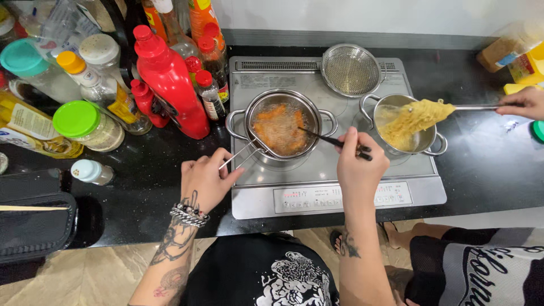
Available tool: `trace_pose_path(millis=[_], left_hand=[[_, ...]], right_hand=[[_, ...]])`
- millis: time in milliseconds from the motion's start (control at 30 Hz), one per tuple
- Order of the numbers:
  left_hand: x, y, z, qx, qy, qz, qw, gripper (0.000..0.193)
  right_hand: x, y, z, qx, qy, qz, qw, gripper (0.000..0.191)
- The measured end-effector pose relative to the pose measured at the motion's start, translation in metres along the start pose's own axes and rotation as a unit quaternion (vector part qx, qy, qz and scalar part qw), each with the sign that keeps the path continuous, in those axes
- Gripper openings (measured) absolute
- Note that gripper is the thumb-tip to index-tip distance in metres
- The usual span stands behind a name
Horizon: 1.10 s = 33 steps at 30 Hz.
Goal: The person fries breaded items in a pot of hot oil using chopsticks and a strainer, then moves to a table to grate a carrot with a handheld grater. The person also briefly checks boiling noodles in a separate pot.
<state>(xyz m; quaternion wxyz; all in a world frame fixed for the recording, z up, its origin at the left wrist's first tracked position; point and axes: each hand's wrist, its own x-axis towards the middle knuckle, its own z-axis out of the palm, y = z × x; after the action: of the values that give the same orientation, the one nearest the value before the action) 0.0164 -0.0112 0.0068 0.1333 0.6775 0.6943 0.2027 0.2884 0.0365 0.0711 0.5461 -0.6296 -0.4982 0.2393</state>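
Left fingers (218,161) pinch the strainer handle (241,154); the right hand (357,161) grips chopsticks (328,139) over browned, still-frying pieces (280,127) in the pot (326,122).

Shiny metal pots (281,122); glossy black counter (141,175)

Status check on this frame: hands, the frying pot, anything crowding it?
Left hand grips strainer handle; right hand holds black chopsticks in frying pot. Another person's hand lifts noodles alongside.
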Motion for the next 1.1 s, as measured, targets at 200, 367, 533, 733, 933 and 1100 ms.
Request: trace_pose_path(millis=[200, 367, 533, 733, 933, 1100], left_hand=[[-0.001, 0.009, -0.005, -0.033, -0.054, -0.040, 0.997, 0.038], [0.001, 0.000, -0.006, -0.044, -0.007, -0.014, 0.999, 0.034], [0.011, -0.011, -0.005, -0.052, 0.021, -0.006, 0.998, 0.032], [0.017, -0.016, -0.005, -0.053, 0.017, -0.008, 0.998, 0.032], [0.019, -0.019, -0.003, -0.046, 0.020, -0.003, 0.999, 0.033], [0.021, -0.019, -0.007, -0.014, 0.050, 0.016, 0.999, 0.032]], right_hand=[[-0.023, -0.005, 0.012, -0.163, -0.025, -0.171, 0.971, 0.015], [-0.022, -0.004, 0.014, -0.118, -0.084, -0.227, 0.963, 0.008], [-0.014, 0.004, 0.001, -0.116, -0.050, -0.194, 0.973, 0.010], [-0.008, 0.015, 0.003, -0.123, -0.061, -0.152, 0.979, 0.013], [-0.007, 0.014, -0.009, -0.090, -0.041, -0.153, 0.983, 0.018], [-0.008, 0.011, -0.017, -0.087, -0.038, -0.112, 0.989, 0.022]])
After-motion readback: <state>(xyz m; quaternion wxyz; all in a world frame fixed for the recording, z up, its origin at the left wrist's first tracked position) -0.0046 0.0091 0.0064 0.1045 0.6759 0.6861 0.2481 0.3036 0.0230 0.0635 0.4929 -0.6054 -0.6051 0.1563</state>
